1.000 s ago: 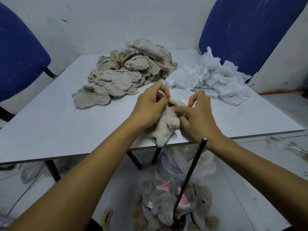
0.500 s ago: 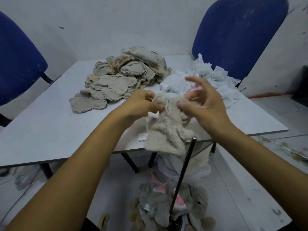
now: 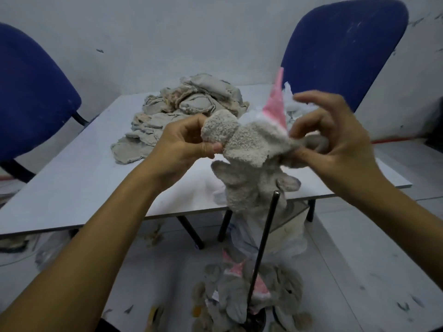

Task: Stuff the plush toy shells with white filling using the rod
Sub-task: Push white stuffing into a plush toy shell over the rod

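Note:
I hold a beige plush toy shell (image 3: 249,149) with a pink pointed ear up in the air over the table's front edge. My left hand (image 3: 184,142) pinches its rounded left end. My right hand (image 3: 335,137) grips its right side with thumb and lower fingers, the upper fingers spread. A dark rod (image 3: 262,243) stands upright below the shell, its tip just under the hanging part. White filling (image 3: 291,104) lies heaped on the table behind my right hand.
A pile of flat beige shells (image 3: 187,109) sits on the white table (image 3: 72,178). Plush toys (image 3: 239,295) are heaped on the floor around the rod's base. Blue chairs stand at left (image 3: 33,92) and back right (image 3: 345,49). A plastic bag (image 3: 285,238) lies under the table.
Both hands have lifted the shell off the table's front edge into the air and stretched it apart sideways. The pink ear now points up.

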Demonstrator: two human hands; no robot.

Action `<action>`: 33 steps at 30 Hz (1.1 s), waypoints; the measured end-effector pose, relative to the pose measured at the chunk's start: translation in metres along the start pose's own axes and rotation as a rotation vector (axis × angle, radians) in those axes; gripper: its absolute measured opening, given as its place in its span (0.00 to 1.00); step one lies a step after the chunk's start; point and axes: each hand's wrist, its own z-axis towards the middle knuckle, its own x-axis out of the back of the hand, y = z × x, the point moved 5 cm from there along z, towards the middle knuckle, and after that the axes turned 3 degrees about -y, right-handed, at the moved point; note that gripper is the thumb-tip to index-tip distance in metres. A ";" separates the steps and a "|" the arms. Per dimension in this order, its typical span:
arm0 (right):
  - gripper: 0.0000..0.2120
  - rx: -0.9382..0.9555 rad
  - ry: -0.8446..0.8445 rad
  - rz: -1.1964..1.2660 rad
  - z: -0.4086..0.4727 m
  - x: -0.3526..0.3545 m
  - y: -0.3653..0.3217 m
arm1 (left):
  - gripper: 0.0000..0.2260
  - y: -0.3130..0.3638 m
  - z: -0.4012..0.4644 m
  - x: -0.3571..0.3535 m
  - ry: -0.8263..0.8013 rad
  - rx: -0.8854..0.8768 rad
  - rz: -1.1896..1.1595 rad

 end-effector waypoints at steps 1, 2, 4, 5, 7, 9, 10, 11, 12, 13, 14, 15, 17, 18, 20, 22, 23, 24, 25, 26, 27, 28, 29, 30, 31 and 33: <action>0.41 -0.060 -0.079 0.015 -0.002 -0.006 0.004 | 0.09 -0.002 -0.003 0.001 -0.005 0.012 0.019; 0.42 -0.095 -0.120 0.008 -0.005 -0.010 0.008 | 0.09 -0.005 -0.006 0.001 -0.010 0.033 0.053; 0.43 -0.062 -0.065 0.000 -0.010 -0.008 0.008 | 0.10 -0.009 -0.008 0.000 -0.008 0.062 0.096; 0.42 -0.035 -0.030 0.015 -0.012 -0.007 0.008 | 0.10 -0.010 -0.009 0.000 -0.002 0.061 0.102; 0.43 -0.061 -0.036 -0.004 -0.012 -0.009 0.011 | 0.12 -0.012 -0.013 0.002 -0.002 0.062 0.133; 0.41 -0.087 -0.030 -0.025 -0.014 -0.012 0.009 | 0.12 -0.013 -0.016 0.001 -0.008 0.067 0.157; 0.41 -0.044 0.009 -0.033 -0.015 -0.010 0.006 | 0.13 -0.013 -0.017 0.001 0.006 0.063 0.149; 0.40 0.009 0.040 -0.045 -0.015 -0.009 0.003 | 0.13 -0.013 -0.017 0.003 0.025 0.056 0.131; 0.40 0.034 0.034 -0.060 -0.014 -0.010 0.003 | 0.13 -0.014 -0.016 0.006 0.038 0.052 0.130; 0.40 0.011 -0.005 -0.081 -0.013 -0.013 0.003 | 0.13 -0.014 -0.018 0.007 0.036 0.055 0.147; 0.39 -0.035 -0.047 -0.094 -0.013 -0.017 0.005 | 0.13 -0.015 -0.019 0.006 0.026 0.063 0.174; 0.38 -0.068 -0.069 -0.095 -0.015 -0.020 0.006 | 0.12 -0.017 -0.021 0.004 0.019 0.070 0.190; 0.37 -0.033 -0.022 -0.084 -0.016 -0.019 0.004 | 0.13 -0.020 -0.022 0.002 0.019 0.076 0.170; 0.37 -0.004 -0.026 -0.077 -0.016 -0.017 0.003 | 0.13 -0.021 -0.022 0.002 0.026 0.078 0.121; 0.34 -0.032 -0.103 -0.056 -0.012 -0.016 0.006 | 0.11 -0.023 -0.021 0.004 0.020 0.077 0.032; 0.33 -0.129 -0.242 -0.062 -0.016 -0.022 0.015 | 0.11 -0.026 -0.023 0.005 -0.045 0.124 0.035; 0.32 -0.154 -0.295 -0.057 -0.019 -0.026 0.018 | 0.10 -0.029 -0.025 0.003 -0.115 0.169 0.047; 0.31 -0.164 -0.339 -0.038 -0.022 -0.029 0.020 | 0.08 -0.033 -0.028 0.001 -0.191 0.225 0.057; 0.29 -0.173 -0.380 -0.002 -0.022 -0.030 0.020 | 0.07 -0.038 -0.032 0.000 -0.241 0.289 0.064; 0.26 -0.189 -0.412 0.028 -0.021 -0.031 0.020 | 0.07 -0.043 -0.033 0.001 -0.247 0.335 0.097; 0.23 -0.210 -0.431 0.038 -0.020 -0.032 0.022 | 0.07 -0.047 -0.032 0.006 -0.210 0.353 0.173; 0.21 -0.227 -0.436 0.022 -0.018 -0.034 0.025 | 0.07 -0.050 -0.028 0.012 -0.136 0.352 0.297; 0.19 -0.240 -0.432 -0.013 -0.017 -0.036 0.029 | 0.06 -0.053 -0.024 0.020 -0.048 0.340 0.458; 0.17 -0.249 -0.428 -0.052 -0.016 -0.040 0.033 | 0.08 -0.056 -0.019 0.029 0.035 0.333 0.644; 0.15 -0.257 -0.428 -0.086 -0.014 -0.044 0.036 | 0.12 -0.059 -0.015 0.037 0.097 0.344 0.823; 0.12 -0.267 -0.446 -0.137 -0.009 -0.054 0.040 | 0.20 -0.066 -0.010 0.056 0.170 0.401 1.109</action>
